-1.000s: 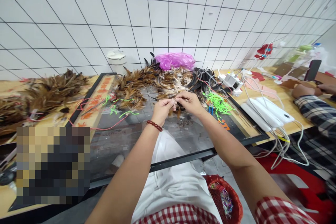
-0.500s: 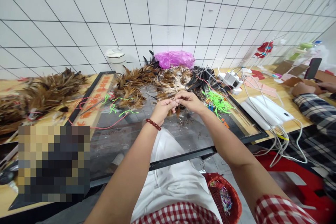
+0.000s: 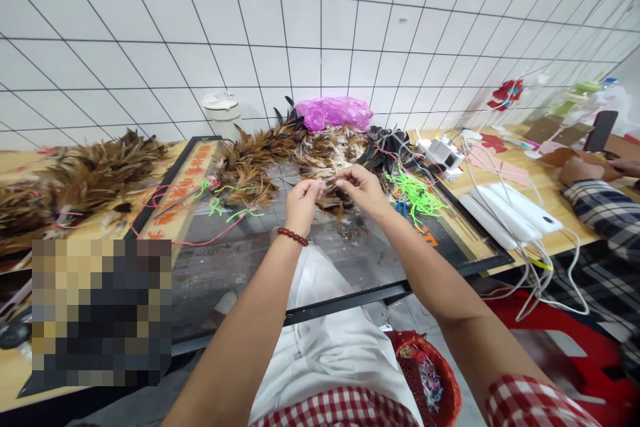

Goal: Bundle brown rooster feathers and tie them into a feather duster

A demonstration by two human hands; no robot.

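My left hand (image 3: 302, 205), a dark red bead bracelet (image 3: 292, 236) on its wrist, is closed in a pinch above the dark glass panel. Whatever lies between its fingertips is too small to make out. A short gap to the right, my right hand (image 3: 366, 191) has curled fingers with thumb and forefinger close together; anything in them is hidden or too fine to name. Just behind both hands lies a pile of brown and cream feathers (image 3: 327, 153). Small dark feather scraps (image 3: 353, 232) rest on the glass panel (image 3: 280, 260) below my right hand.
Brown feather bundles (image 3: 260, 153) and a white lidded container (image 3: 221, 113) stand left of a pink plastic bag (image 3: 333, 113). Bright green cords (image 3: 415, 193), chargers (image 3: 443, 155) and a white power bank (image 3: 530, 208) are at right. Beyond is a co-worker's plaid sleeve (image 3: 600, 210). A red basket (image 3: 453, 383) stands below.
My hands, whose fingertips met half a second ago, have drawn apart, the left moving slightly left. The feathers and cords lie as before.
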